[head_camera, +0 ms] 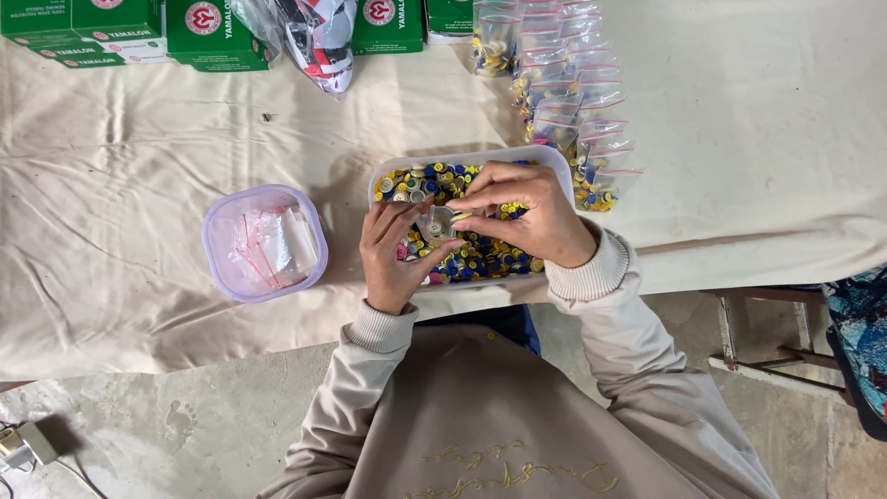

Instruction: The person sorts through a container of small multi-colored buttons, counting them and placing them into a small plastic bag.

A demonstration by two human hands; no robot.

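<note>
A clear rectangular tub (388, 170) full of small yellow, blue and white buttons (480, 259) stands on the cloth-covered table in front of me. Over it my left hand (393, 254) holds a small clear zip bag (436, 223) with its mouth up. My right hand (522, 217) is above the tub with its fingertips pinched at the bag's mouth; what they hold is too small to tell. Both hands wear beige sleeves.
A lilac square tub (220, 268) with empty zip bags stands to the left. A row of filled button bags (573, 102) lies behind the tub. Green boxes (139, 28) and a plastic-wrapped bundle (319, 42) line the far edge. A wooden frame (767, 351) is right of me.
</note>
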